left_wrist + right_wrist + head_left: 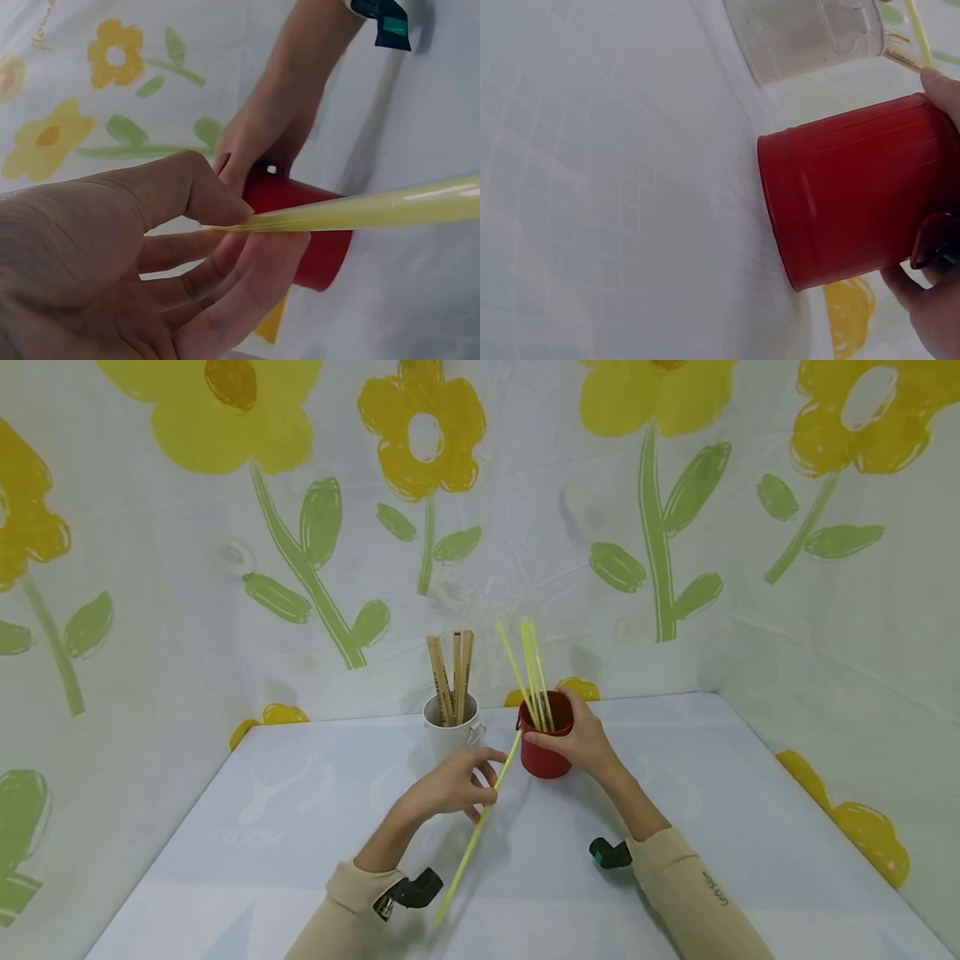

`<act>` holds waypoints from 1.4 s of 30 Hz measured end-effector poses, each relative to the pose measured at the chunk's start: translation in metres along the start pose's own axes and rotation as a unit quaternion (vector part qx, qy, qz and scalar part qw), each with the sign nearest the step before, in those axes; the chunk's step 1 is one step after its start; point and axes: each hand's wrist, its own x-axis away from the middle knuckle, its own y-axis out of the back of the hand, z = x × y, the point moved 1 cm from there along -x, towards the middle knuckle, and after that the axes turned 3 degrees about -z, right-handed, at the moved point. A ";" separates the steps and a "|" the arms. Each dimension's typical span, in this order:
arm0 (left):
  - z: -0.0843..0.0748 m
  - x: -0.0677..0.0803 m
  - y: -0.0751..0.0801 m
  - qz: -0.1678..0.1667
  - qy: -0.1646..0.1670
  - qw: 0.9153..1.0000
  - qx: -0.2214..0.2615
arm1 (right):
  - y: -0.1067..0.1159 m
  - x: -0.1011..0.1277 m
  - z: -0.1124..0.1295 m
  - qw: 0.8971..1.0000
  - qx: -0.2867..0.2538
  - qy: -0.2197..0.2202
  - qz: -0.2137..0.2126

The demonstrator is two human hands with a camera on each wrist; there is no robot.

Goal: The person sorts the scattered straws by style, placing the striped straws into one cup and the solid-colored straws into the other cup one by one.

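Observation:
A red metal cup point(544, 757) point(315, 225) point(847, 195) stands on the white table point(300, 827), with several yellow straws point(534, 681) upright in it. My right hand point(573, 739) grips the cup by its rim and side. My left hand point(456, 785) point(150, 255) pinches one long yellow straw point(480, 822) point(360, 214) between thumb and fingers. That straw slants from near the table's front up to the cup's rim.
A white cup point(448, 733) point(810, 34) holding wooden sticks point(452, 675) stands just left of the red cup. Flower-printed cloth walls point(675, 527) close in the table at the back and both sides.

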 end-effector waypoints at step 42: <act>-0.023 -0.019 0.011 -0.241 -0.145 0.954 0.099 | -0.002 0.000 0.002 1.000 0.003 -0.009 0.003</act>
